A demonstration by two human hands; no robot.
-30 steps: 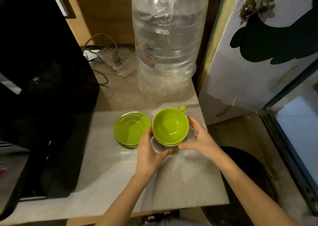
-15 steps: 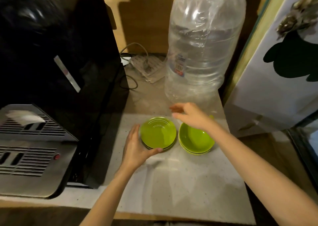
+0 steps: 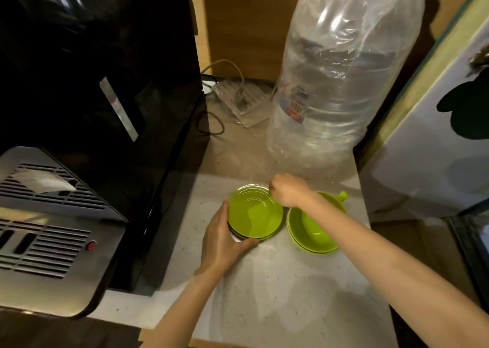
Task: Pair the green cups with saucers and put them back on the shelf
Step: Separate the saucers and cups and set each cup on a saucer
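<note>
Two hands gripping stacked green saucers (image 3: 255, 212) at frame centre.
Left hand (image 3: 222, 237) is cupping the stack's edge; right hand (image 3: 289, 190) is pinching the far rim, beside green cups (image 3: 315, 228).

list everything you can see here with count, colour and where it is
glossy green ceramic saucers: a stack, exact count unclear, green, middle of the counter
green ceramic cups with handles: apparently two nested, green, right of the saucers, touching or nearly so
large clear plastic water bottle: one, transparent, back of the counter
black glossy appliance: one, black, left side
silver vented machine: one, silver with a red button, lower left
white power strip with cables: one, white, back by the wooden wall
pale speckled countertop: one, off-white, under everything
left hand: one, gripping the saucer stack's near-left edge
right hand: one, pinching the top saucer's far rim
</note>
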